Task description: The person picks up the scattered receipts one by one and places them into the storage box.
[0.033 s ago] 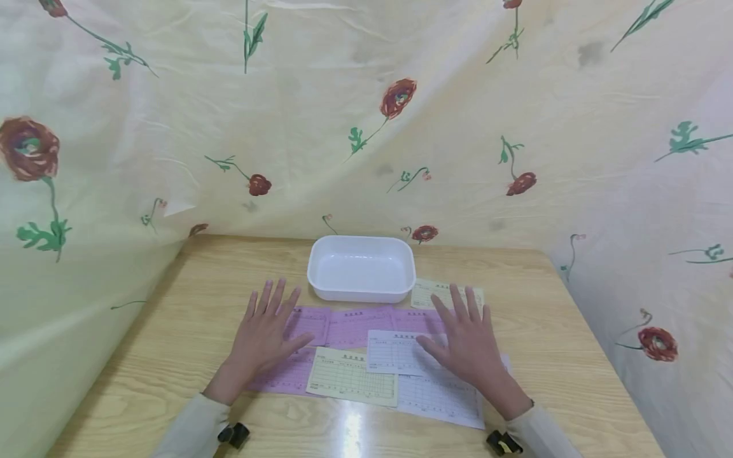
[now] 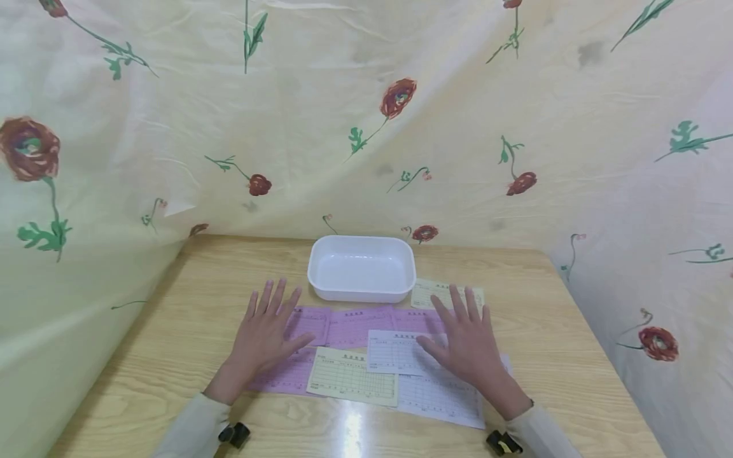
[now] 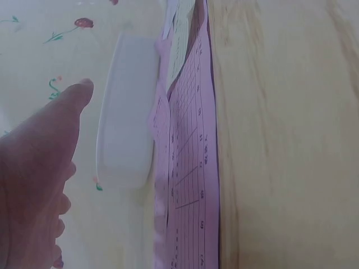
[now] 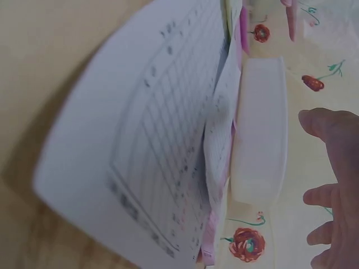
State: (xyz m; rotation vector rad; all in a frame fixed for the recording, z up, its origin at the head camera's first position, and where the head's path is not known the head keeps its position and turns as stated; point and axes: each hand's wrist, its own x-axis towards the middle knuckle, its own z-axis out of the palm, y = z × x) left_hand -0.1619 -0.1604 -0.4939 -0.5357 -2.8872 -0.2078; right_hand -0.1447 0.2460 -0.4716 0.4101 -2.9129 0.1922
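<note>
My left hand [image 2: 263, 337] is held flat over the left end of a spread of printed paper slips, fingers spread and nothing in them. Over the right end, my right hand [image 2: 468, 340] has the same pose, thumb pointing inward. Several pink slips [image 2: 362, 326] lie in a row, with another pink slip [image 2: 283, 376] nearer the front. A yellow slip [image 2: 352, 385] overlaps it. White slips [image 2: 392, 356] lie beside that, partly under the right hand in the head view. The front white slip [image 4: 134, 140] curves up at its edge in the right wrist view.
A white plastic tray [image 2: 362, 297] stands behind the slips, with bare inside. Another yellow slip [image 2: 425, 291] lies by its right corner. The wooden table [image 2: 172, 305] is bounded by a flowered cloth [image 2: 321, 127] at the back and sides.
</note>
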